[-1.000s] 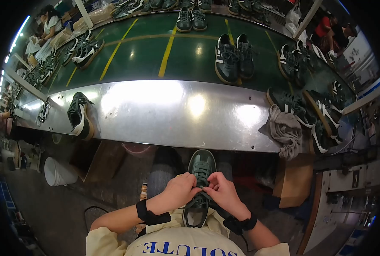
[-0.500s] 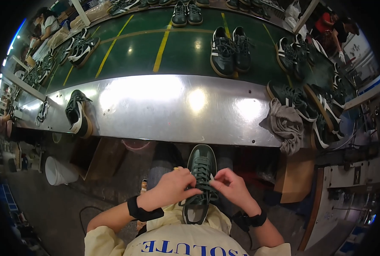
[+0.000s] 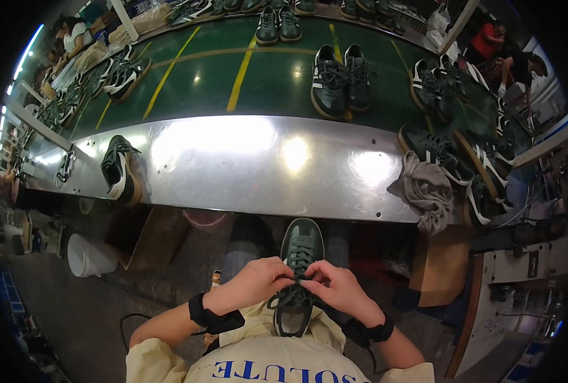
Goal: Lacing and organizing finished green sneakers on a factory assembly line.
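Note:
A dark green sneaker (image 3: 302,237) lies in my lap, its toe pointing at the bench and its heel toward my body. Its dark green shoelace (image 3: 304,254) runs in rows up the tongue. Over the upper rows my left hand (image 3: 263,281) closes thumb and fingers on the lace from the left. From the right my right hand (image 3: 339,288) pinches the lace too, its fingertips almost meeting the left ones. What exactly lies between the fingertips is mostly hidden. Loose loops of lace hang beside the shoe's opening, below my fingers.
Before me runs a metal ledge (image 3: 233,169), with a single sneaker (image 3: 119,171) at left. A grey cloth (image 3: 427,191) and piled sneakers (image 3: 482,166) lie at right. Beyond, a green conveyor belt (image 3: 188,83) carries pairs of sneakers. Below stand a white bucket (image 3: 89,255) and cardboard boxes (image 3: 447,268).
My right hand has moved left and my two hands have come together over the lace. The sneakers on the belt have shifted slightly in view.

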Demonstrator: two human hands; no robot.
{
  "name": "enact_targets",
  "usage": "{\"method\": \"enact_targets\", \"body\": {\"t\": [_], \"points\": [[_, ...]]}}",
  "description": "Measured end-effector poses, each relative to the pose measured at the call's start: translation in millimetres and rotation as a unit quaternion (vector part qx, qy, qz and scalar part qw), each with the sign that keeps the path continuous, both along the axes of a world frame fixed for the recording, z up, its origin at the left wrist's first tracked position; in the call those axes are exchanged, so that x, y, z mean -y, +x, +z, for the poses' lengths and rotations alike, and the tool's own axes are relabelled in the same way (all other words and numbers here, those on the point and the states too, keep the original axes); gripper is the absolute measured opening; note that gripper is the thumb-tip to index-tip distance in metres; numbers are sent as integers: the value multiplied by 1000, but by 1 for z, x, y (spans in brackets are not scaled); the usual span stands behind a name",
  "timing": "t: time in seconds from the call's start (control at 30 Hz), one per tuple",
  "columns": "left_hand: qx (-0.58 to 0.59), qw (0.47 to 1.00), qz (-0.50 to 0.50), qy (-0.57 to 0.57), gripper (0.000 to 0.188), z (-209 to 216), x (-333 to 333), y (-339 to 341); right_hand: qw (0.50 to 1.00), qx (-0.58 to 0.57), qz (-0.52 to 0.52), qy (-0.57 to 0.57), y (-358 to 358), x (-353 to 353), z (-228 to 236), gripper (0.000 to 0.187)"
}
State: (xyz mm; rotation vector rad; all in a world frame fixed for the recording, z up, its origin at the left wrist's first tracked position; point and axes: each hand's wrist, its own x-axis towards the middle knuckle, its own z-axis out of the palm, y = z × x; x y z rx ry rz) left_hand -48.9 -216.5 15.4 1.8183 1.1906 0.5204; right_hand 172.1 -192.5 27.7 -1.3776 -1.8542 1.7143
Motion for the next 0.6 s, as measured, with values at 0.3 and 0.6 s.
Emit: {"method": "enact_targets", "body": {"t": [0.3, 0.6], "points": [[-53, 995, -23, 81, 15, 2, -1, 6, 1000, 12, 6, 23, -9, -4, -5, 23], [8, 987, 138, -77, 26, 4, 10, 22, 874, -336, -266, -229, 19, -2, -22, 22]]}}
